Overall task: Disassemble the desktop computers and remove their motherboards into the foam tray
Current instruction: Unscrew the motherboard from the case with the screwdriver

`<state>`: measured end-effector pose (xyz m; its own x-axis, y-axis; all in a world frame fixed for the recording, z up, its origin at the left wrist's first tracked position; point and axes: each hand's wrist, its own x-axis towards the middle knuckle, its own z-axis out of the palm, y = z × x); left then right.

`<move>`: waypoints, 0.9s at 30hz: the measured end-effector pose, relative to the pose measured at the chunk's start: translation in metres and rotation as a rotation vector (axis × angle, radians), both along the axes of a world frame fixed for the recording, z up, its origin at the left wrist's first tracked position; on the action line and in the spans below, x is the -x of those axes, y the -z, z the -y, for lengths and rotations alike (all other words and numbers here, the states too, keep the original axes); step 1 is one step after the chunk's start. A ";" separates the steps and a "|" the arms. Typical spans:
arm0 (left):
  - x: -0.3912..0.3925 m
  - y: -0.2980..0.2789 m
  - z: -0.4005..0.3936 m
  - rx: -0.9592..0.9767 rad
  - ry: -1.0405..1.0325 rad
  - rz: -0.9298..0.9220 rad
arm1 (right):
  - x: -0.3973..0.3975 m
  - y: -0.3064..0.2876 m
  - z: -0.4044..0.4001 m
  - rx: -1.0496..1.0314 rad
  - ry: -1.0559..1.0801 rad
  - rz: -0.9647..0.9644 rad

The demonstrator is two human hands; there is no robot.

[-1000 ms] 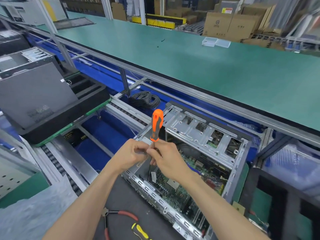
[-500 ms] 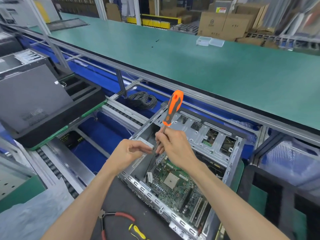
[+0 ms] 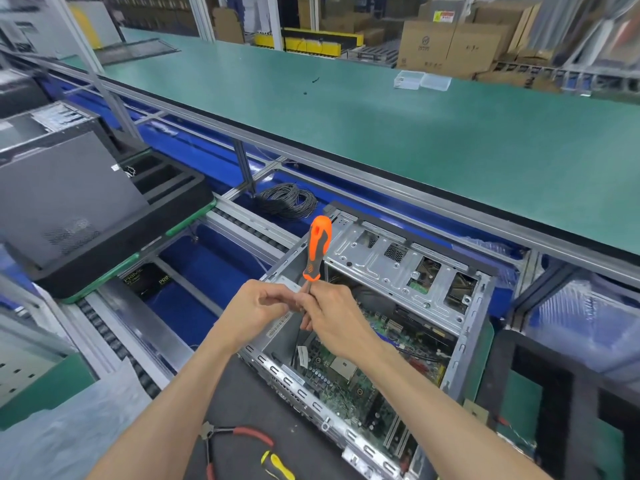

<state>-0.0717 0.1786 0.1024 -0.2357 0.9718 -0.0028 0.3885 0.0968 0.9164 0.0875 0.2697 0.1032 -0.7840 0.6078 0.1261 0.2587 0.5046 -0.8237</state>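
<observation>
Your right hand (image 3: 332,315) still gripped the shaft of the orange screwdriver (image 3: 318,247) above the open computer case (image 3: 401,271), but the handle stood more upright than half a second before. Your left hand (image 3: 258,308) had come closer and now pinched the shaft beside the right fingers. The motherboard (image 3: 349,379) lay inside the case, below your hands.

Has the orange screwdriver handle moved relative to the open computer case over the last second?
Yes. The orange-and-grey screwdriver handle tilted right toward the grey metal drive cage, then swung back near upright.
</observation>
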 end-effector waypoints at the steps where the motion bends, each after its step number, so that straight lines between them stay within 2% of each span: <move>1: 0.000 0.000 0.000 -0.002 0.002 0.008 | 0.000 -0.002 -0.001 0.006 0.006 -0.010; 10: 0.004 0.006 0.000 -0.002 0.037 0.002 | -0.008 -0.040 -0.017 0.016 0.090 -0.172; 12: 0.004 0.008 -0.001 0.006 0.037 -0.048 | -0.012 -0.048 -0.023 0.016 0.112 -0.195; 17: -0.006 0.017 -0.008 0.012 0.112 -0.436 | -0.024 -0.063 -0.032 -0.020 0.160 -0.233; 21: -0.018 0.028 -0.015 0.089 0.221 -0.832 | -0.033 -0.071 -0.037 -0.047 0.183 -0.221; 24: -0.026 0.033 -0.021 0.134 0.221 -0.969 | -0.038 -0.075 -0.038 -0.057 0.197 -0.228; 27: -0.033 0.034 -0.029 0.137 0.235 -1.029 | -0.042 -0.077 -0.039 -0.072 0.205 -0.228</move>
